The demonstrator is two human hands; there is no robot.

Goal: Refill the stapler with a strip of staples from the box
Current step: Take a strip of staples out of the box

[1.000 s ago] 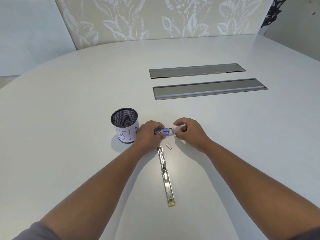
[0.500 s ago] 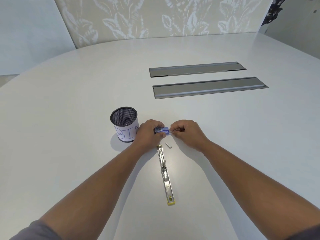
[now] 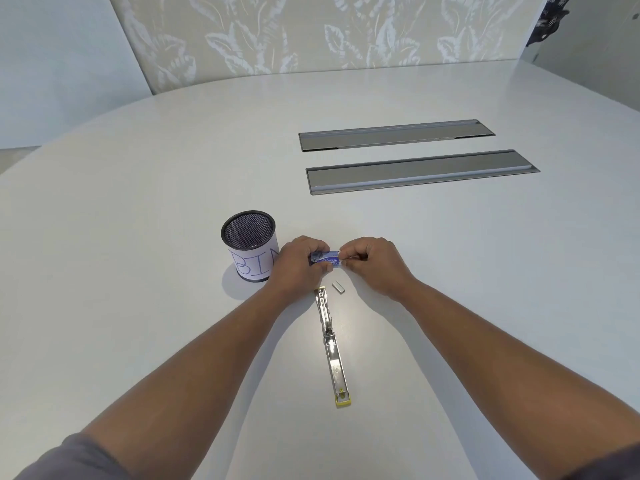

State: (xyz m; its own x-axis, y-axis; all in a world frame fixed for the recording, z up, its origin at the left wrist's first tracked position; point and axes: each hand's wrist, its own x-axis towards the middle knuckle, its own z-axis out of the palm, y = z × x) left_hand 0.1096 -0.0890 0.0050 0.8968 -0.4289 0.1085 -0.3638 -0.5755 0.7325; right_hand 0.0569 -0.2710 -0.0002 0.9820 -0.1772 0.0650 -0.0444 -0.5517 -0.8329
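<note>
Carrying everything: the broad, pale grey, rounded table (image 3: 138,237) bore all the things listed below.
Slots: two long grey metal recessed panels (image 3: 420,172) lay side by side in the table, well beyond the hands.
Stapler: a long silver metal stapler with yellow ends (image 3: 331,344) lay swung open flat on the table between the two forearms, its far tip just below the left hand.
Cup: a black wire-mesh round cup wrapped in white paper lettered "BIN" (image 3: 250,250) stood upright just left of the left hand.
Left hand: the left hand (image 3: 300,264) had its grip closed around the left end of the box, thumb on the near side.
Right hand: the right hand (image 3: 372,263) had its grip pinched at the right end of the box; what the fingertips held there was too small to tell.
Box: a small blue cardboard box of staples (image 3: 325,260) sat between the two hands, beyond the stapler's far tip.
Strip: a short silver strip of staples (image 3: 338,286) lay loose on the table, just right of the stapler's far tip and below the box.
</note>
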